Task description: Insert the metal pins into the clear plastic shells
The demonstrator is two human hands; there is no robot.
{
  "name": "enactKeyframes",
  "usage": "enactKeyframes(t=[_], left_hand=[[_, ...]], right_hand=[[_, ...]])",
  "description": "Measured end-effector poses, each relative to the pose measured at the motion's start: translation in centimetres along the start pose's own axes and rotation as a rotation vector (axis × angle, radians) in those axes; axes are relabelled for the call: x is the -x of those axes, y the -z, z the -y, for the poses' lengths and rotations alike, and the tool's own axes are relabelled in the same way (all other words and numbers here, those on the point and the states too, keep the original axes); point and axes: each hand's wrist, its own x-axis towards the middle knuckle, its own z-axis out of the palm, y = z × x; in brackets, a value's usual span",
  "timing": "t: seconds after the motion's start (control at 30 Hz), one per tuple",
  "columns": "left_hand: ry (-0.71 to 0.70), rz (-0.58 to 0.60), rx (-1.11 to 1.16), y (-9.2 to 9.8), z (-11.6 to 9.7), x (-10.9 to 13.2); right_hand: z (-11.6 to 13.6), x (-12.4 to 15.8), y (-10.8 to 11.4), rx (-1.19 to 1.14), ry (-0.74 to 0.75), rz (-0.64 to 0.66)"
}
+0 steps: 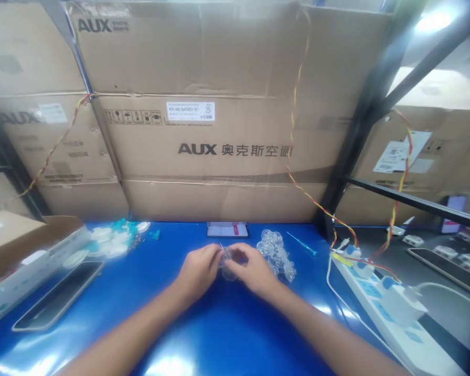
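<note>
Both hands are pinched shut on a small clear plastic piece (227, 263), the left hand (198, 271) and right hand (250, 270) meeting around it near the middle of the blue counter (156, 318). Their fingers hide most of it, likely to keep it steady. Just past the right hand sits a heap of clear plastic bits (276, 255), probably kept there for easy reach. Further right lies a thin blue-tipped pick (303, 244). A phone (227, 230) sits at the far edge, while white and teal parts (113, 239) are piled toward the far left corner beside a cardboard box (19, 245).
</note>
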Motion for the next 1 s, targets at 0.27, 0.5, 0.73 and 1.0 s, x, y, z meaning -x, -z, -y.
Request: enactKeyframes(t=[0.27, 0.5, 0.73, 1.0], left_hand=[[-0.066, 0.004, -0.194, -0.2, -0.2, 0.4], [0.078, -0.066, -0.172, 0.4, 0.6, -0.3], [0.346, -0.112, 0.062, 0.9, 1.7, -0.9], [0.444, -0.091, 0.350, 0.5, 1.0, -1.0]], right_hand=[[1.1, 0.7, 0.0, 0.277, 0.070, -0.111], [1.0, 0.7, 0.3, 0.288, 0.127, -0.094], [0.2, 0.5, 0.1, 0.154, 0.118, -0.029], [-0.2, 0.2, 0.2, 0.116, 0.056, -0.144]])
